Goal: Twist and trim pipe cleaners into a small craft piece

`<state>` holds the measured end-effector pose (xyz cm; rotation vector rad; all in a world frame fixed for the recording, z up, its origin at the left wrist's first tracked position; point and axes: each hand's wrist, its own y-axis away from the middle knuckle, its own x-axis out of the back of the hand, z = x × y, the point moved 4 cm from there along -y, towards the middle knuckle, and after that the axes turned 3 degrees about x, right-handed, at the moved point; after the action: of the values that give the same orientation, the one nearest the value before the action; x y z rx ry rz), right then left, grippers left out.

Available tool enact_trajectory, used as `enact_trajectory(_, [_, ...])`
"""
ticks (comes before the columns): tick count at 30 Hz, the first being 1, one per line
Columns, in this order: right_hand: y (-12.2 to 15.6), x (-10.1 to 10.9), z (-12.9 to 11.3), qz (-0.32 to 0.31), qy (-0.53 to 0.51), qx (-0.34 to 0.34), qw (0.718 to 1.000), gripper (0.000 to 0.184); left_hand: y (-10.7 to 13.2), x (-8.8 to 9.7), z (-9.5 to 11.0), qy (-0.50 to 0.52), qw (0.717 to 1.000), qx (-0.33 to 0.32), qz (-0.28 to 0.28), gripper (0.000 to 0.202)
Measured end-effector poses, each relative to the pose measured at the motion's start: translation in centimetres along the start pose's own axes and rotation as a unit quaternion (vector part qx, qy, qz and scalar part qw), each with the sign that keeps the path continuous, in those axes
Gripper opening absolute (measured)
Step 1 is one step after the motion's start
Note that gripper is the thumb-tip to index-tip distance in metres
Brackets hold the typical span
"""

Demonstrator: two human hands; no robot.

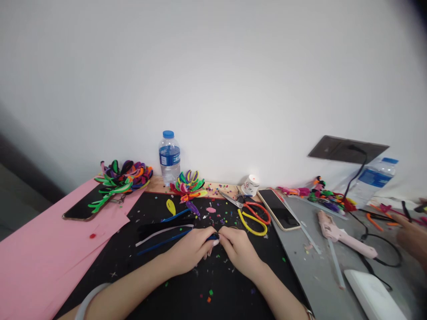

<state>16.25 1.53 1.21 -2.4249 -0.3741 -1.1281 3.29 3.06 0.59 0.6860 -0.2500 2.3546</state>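
My left hand [193, 249] and my right hand [238, 249] meet over the black mat [187, 293], fingers pinched together. Between the fingertips shows a small dark blue pipe cleaner [212, 238], mostly hidden by the fingers. Left of my left hand lie loose pipe cleaners: blue [156, 246], white [156, 238] and black. Beyond the hands are a yellow loop [171, 207], a purple loop [192, 209] and a small pink oval [211, 210]. Scissors [251, 213] with red and yellow handles lie partly open beyond my right hand.
Pink sheets [76, 249], a phone [83, 209] and bunched pipe-cleaner loops [126, 178] are left. Behind stand a water bottle [169, 160] and paper cup [250, 186]. Right are another phone [280, 211], a corded glue gun [347, 238], a white box [372, 295] and another person's hand [408, 233].
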Motion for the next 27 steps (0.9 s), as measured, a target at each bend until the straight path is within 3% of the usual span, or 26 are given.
enact_trajectory(3, [0.1, -0.2, -0.1, -0.027, 0.006, 0.017, 0.999, 0.025, 0.0, -0.2, -0.3, -0.068, 0.997, -0.017, -0.01, 0.027])
enact_trajectory(8, [0.1, -0.3, -0.3, -0.036, -0.04, 0.007, 0.999, 0.023, 0.2, -0.6, -0.6, -0.086, 0.994, -0.039, -0.059, 0.033])
enact_trajectory(13, [0.1, -0.3, 0.3, 0.03, -0.06, -0.072, 0.995, 0.031, 0.3, -0.5, -0.6, -0.176, 0.983, -0.049, -0.002, 0.031])
enact_trajectory(18, [0.2, -1.0, 0.1, 0.042, -0.103, -0.118, 0.987, 0.033, 0.3, -0.9, -0.8, -0.354, 0.931, -0.076, 0.04, 0.027])
enact_trajectory(27, [0.1, -0.9, 0.2, 0.039, -0.129, -0.125, 0.983, 0.028, 0.3, -1.0, -0.4, -0.383, 0.918, -0.095, 0.029, 0.023])
